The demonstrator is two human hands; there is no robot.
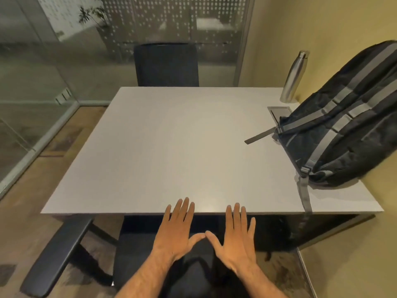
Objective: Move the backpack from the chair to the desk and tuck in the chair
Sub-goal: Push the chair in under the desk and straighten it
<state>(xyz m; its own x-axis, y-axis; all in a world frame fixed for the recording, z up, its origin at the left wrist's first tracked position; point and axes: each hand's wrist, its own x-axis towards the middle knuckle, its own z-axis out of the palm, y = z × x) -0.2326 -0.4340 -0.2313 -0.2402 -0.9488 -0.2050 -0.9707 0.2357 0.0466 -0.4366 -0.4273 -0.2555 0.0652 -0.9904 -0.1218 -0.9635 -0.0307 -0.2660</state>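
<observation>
At the near desk (150,147) edge, backpack (348,125) already placed; left hand (175,235) and right hand (235,239) spread flat, gripping nothing, above chair (133,250); better to push straight, evenly.

1. Single head-worn view, wide-angle, set high above the near edge of the pale grey square worktop (171,147), looking forward and down.
2. Closest to the lens: two bare forearms entering from the bottom edge, left hand (176,235) and right hand (234,239) spread flat, fingers (184,207) pointing away.
3. Facing the far black chair back (166,65) and perforated glass partition (171,20) beyond.
4. Strong bending at the borders: yellow wall (322,29) leaning along the right.
5. No second view; nothing shared.
</observation>
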